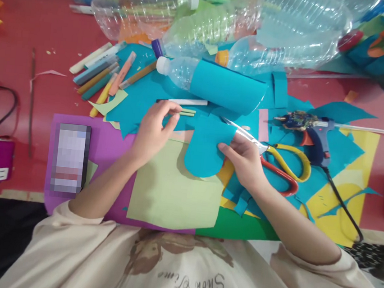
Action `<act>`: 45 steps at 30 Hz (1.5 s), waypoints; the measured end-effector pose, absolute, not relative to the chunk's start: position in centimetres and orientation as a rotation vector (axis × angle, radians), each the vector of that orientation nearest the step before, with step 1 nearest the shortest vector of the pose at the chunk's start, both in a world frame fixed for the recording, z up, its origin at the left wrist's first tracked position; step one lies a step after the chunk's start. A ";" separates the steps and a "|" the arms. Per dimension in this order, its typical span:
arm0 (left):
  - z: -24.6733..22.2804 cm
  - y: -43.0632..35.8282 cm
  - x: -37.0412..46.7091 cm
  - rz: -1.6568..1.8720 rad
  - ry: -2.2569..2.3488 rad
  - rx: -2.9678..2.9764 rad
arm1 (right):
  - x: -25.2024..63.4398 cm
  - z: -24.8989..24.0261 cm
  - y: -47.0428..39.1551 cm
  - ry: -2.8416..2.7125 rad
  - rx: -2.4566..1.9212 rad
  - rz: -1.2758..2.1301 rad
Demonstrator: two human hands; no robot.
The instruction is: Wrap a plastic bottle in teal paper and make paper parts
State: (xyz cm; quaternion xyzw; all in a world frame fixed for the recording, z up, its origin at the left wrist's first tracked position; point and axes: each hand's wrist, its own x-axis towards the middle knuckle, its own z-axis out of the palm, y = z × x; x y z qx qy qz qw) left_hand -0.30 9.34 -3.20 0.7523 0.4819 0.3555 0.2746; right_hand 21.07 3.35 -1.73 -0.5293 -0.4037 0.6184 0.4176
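My right hand [245, 156] pinches the right edge of a blue paper cut-out [207, 147] with a rounded lower end, thumb on top. Scissors [285, 157] with one yellow and one red handle lie beside that hand, their blades pointing toward the cut-out. Across from it, my left hand [157, 129] is closed, thumb and index finger almost meeting at the ends of thin pale green strips [188, 113]. Its other fingers are partly hidden. Below the cut-out lies a pale green paper sheet [173, 192]. A white pen [192, 102] rests just beyond my left fingertips.
A plastic bottle wrapped in blue paper [228, 86] lies ahead, with several clear bottles [289, 53] behind it. Markers [98, 74] lie at the left, above a phone [70, 157] on purple paper. A glue gun [319, 138] with a cord sits at the right among blue scraps.
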 end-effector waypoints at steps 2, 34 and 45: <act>-3.6 10.3 -1.5 0.870 1.405 2.304 | 21.4 -1.7 3.4 -1.030 -1.359 1.565; -2.6 7.8 1.5 1.118 1.075 2.248 | 20.9 -1.8 2.9 -1.263 -1.335 1.803; -3.3 7.7 1.4 0.955 1.031 2.296 | 21.2 -2.0 2.5 -1.350 -1.348 1.737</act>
